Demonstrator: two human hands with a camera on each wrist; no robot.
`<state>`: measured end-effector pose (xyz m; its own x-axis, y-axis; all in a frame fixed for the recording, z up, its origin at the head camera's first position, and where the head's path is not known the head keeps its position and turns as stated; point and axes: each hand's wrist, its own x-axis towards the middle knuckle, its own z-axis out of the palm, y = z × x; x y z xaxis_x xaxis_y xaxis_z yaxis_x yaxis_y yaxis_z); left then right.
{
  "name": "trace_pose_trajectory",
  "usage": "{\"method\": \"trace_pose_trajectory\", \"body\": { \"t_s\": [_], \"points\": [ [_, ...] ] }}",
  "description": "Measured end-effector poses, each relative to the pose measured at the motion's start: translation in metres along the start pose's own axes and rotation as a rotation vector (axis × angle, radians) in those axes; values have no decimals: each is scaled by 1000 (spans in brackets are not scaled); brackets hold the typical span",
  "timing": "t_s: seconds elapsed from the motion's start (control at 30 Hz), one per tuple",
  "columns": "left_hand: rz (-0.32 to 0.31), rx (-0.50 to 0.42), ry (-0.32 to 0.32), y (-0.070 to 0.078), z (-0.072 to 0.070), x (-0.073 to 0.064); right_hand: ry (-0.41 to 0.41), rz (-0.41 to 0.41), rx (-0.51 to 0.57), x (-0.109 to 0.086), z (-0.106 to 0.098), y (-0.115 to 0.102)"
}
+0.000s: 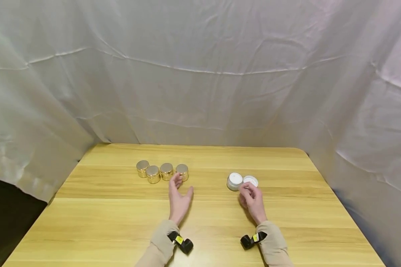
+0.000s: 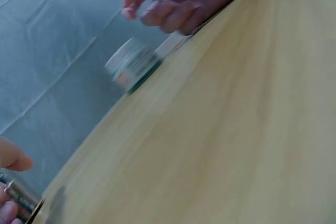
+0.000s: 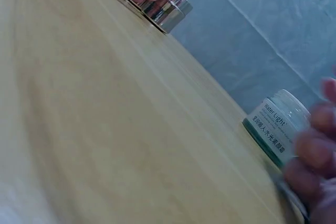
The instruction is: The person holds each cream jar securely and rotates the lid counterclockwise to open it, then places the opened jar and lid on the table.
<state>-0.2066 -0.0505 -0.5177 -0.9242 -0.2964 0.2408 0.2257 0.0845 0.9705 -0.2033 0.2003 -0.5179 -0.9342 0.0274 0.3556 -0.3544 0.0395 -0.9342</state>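
My left hand (image 1: 179, 203) is beside the rightmost gold jar (image 1: 183, 170), thumb spread away from the fingers. Its fingertips overlap that jar's front in the head view. Over on the right, my right hand (image 1: 252, 200) hovers at a round white lid (image 1: 251, 180) on the table, its fingers loosely curled and nothing visible in them. Just left of the lid stands an uncapped glass jar (image 1: 235, 181) with a white top surface. The right wrist view shows its white label with "Water Light" print, a green base and a clear threaded neck.
Three more gold jars stand left of the first: one beside it (image 1: 166, 171), one slightly nearer me (image 1: 153, 174) and one at the far left (image 1: 142, 168). A grey curtain (image 1: 200, 96) hangs behind and around the wooden table (image 1: 120, 222).
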Motion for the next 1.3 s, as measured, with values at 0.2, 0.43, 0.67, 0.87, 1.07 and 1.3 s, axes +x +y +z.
{"method": "trace_pose_trajectory", "body": {
  "t_s": [0.2, 0.43, 0.67, 0.87, 1.07, 1.3],
  "points": [
    [14, 115, 27, -3, -6, 8, -152, -17, -62, -1, 0, 0],
    [37, 180, 61, -6, -8, 20, -146, 73, -128, -1, 1, -1],
    [70, 291, 59, -12, -7, 33, -141, 111, -153, -1, 2, -3],
    [27, 406, 54, -12, -2, 39, -140, 123, -170, -1, 2, -4],
    [3, 501, 105, -10, 4, 42, -148, 121, -187, 0, 1, -1],
    [-35, 478, 127, -12, 5, 43, -161, 107, -189, 0, 0, 0]
  ]
}}
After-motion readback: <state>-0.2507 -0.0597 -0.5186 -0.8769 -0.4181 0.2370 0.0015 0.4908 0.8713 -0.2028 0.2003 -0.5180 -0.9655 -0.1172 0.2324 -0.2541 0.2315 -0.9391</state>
